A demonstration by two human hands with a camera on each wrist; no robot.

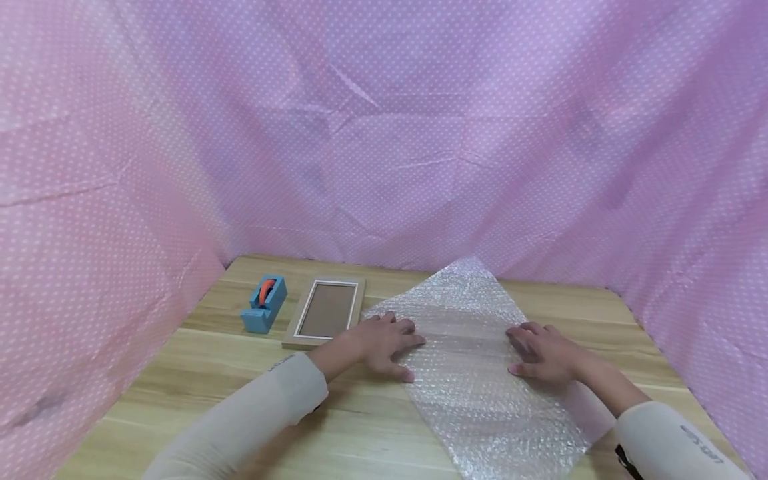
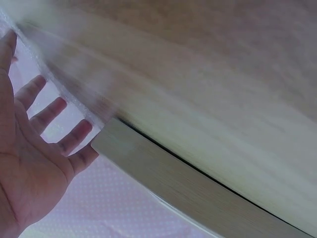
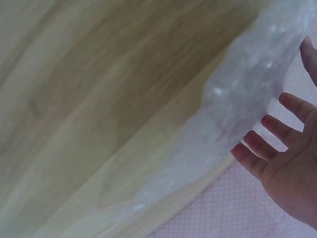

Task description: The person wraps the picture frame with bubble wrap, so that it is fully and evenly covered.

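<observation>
A sheet of clear bubble wrap lies turned cornerwise on the wooden table, its far corner pointing at the back curtain. My left hand is over its left edge, fingers spread and mostly straight. Toward the sheet's right edge is my right hand, fingers extended and touching the plastic. Neither hand grips anything. In the left wrist view, the left hand shows its palm, with the little finger close to the corner of a wooden picture frame. The right wrist view shows the right hand with fingers apart beside the bubble wrap.
Left of the bubble wrap, the picture frame lies flat, with a white inner border and brown centre. Farther left stands a blue tape dispenser with an orange roll core. Pink dotted curtains enclose the wooden table at the back and sides.
</observation>
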